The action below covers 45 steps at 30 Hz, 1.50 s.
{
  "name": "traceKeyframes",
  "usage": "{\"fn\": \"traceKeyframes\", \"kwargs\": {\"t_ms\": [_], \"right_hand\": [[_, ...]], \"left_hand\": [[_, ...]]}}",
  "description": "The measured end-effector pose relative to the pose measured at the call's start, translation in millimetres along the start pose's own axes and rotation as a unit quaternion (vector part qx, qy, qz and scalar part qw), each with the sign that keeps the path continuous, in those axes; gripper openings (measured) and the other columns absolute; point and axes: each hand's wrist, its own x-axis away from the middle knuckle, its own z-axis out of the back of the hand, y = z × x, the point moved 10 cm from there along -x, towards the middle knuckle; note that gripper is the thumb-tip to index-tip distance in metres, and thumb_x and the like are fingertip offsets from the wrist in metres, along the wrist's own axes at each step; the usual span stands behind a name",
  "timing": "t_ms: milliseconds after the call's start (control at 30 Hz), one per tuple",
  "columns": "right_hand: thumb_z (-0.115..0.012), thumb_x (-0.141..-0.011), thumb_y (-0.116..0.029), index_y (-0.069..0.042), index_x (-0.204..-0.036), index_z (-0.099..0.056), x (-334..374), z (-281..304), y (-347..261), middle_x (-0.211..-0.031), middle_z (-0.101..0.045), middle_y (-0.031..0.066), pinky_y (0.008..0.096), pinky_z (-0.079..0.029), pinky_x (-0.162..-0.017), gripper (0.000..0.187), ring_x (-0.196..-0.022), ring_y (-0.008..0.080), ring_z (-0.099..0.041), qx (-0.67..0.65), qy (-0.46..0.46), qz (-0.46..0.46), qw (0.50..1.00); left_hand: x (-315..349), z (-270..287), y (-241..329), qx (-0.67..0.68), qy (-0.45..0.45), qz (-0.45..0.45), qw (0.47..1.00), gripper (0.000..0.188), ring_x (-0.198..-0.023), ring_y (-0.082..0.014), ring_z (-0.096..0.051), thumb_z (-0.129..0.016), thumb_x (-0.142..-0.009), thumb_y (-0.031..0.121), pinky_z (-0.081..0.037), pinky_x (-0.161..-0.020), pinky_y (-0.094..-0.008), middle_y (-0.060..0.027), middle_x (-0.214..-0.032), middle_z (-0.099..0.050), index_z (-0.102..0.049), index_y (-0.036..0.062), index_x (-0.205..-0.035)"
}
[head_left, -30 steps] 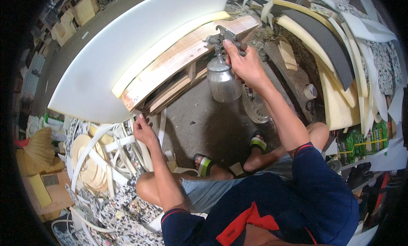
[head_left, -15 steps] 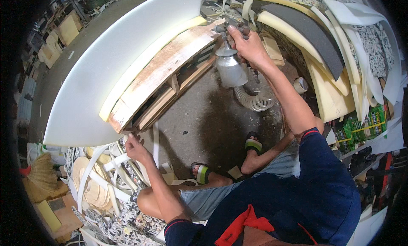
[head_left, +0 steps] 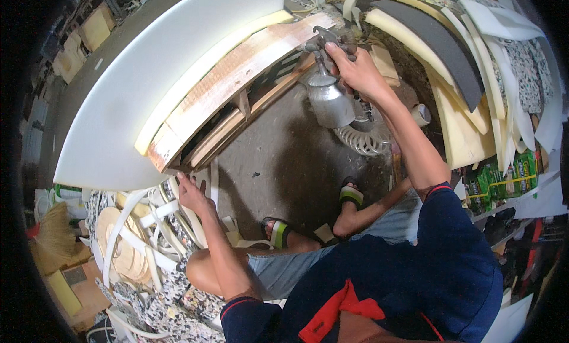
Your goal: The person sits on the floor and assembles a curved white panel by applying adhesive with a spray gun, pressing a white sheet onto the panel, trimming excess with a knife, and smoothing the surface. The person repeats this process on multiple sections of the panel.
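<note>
My right hand [head_left: 357, 68] is closed round the handle of a spray gun [head_left: 329, 100] with a metal cup hanging below it. A clear coiled hose [head_left: 360, 142] shows beneath the cup. The gun's head is beside the right end of a wooden frame [head_left: 207, 103]. Along the frame's far edge lies a yellow foam strip [head_left: 195, 85], and a large white foam sheet [head_left: 118, 106] spreads out beyond it. At the frame's near left corner is my left hand [head_left: 194, 195], fingers apart; whether its fingertips touch the wood I cannot tell.
White foam strips and speckled foam scraps [head_left: 178, 301] pile up at the left. Yellow and grey foam slabs [head_left: 424, 43] lean at the right, above green packets [head_left: 507, 178]. A tape roll [head_left: 420, 115] is near my right forearm. A straw broom [head_left: 56, 236] stands far left.
The spray gun in my right hand has shifted slightly right and down. My left hand's fingers have spread more. The frame and foam sheet have moved slightly in view.
</note>
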Motion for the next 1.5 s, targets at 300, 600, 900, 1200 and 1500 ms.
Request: {"fn": "traceKeyframes", "kwargs": {"t_ms": [300,600,900,1200,1500], "right_hand": [[-0.059,-0.098,-0.053,-0.005,-0.071,-0.061,64.9,-81.7,-27.8,-0.058,-0.053,-0.0007,0.0276,-0.038,-0.044,0.055,-0.047,0.0097,-0.049,-0.105,-0.084,-0.046,0.99],[-0.056,-0.103,-0.048,-0.005,-0.099,-0.069,117.2,-172.4,-83.1,-0.073,-0.061,-0.0015,0.0223,-0.04,-0.043,0.046,-0.053,0.0051,-0.052,-0.149,-0.218,0.002,0.965],[-0.059,-0.102,-0.045,-0.004,-0.089,-0.069,151.6,-229.8,-142.4,-0.068,-0.058,-0.0027,0.0225,-0.035,-0.045,0.045,-0.052,0.0036,-0.048,-0.21,-0.293,0.046,0.932],[-0.06,-0.102,-0.047,-0.002,-0.087,-0.066,138.0,-224.1,-131.2,-0.068,-0.058,-0.0018,0.0247,-0.039,-0.048,0.047,-0.054,0.0056,-0.048,-0.164,-0.256,0.008,0.953],[-0.059,-0.101,-0.048,-0.001,-0.076,-0.063,114.4,-141.3,-84.6,-0.062,-0.052,-0.0007,0.0283,-0.039,-0.054,0.053,-0.06,0.0086,-0.048,-0.166,-0.135,-0.009,0.977]], "left_hand": [[-7.6,3.6,-24.6,0.071,-0.013,0.052,0.996,0.033,-0.096,-0.0213,-0.066,-0.067,-0.099,0.028,-0.054,-0.072,-0.0364,-0.0067,-0.109,-0.07,-0.068,0.0037,-0.122],[-2.9,-2.4,-33.1,0.092,-0.026,0.072,0.993,0.037,-0.091,-0.0158,-0.066,-0.056,-0.103,0.009,-0.056,-0.069,-0.0295,-0.0087,-0.11,-0.069,-0.058,0.002,-0.139],[-5.0,-6.3,-33.9,0.116,-0.039,0.058,0.991,0.041,-0.101,-0.0195,-0.067,-0.051,-0.102,0.005,-0.057,-0.076,-0.031,-0.0109,-0.123,-0.064,-0.053,-0.001,-0.143],[-4.1,-6.6,-34.2,0.118,-0.036,0.067,0.99,0.044,-0.105,-0.0214,-0.067,-0.051,-0.1,0.003,-0.057,-0.076,-0.0323,-0.0147,-0.128,-0.065,-0.053,-0.0016,-0.143],[-14.3,0.8,-10.1,-0.105,0.009,-0.088,0.991,0.057,-0.109,-0.0315,-0.067,-0.079,-0.086,0.03,-0.048,-0.099,-0.0393,-0.026,-0.118,-0.07,-0.066,-0.0119,-0.122]]}}
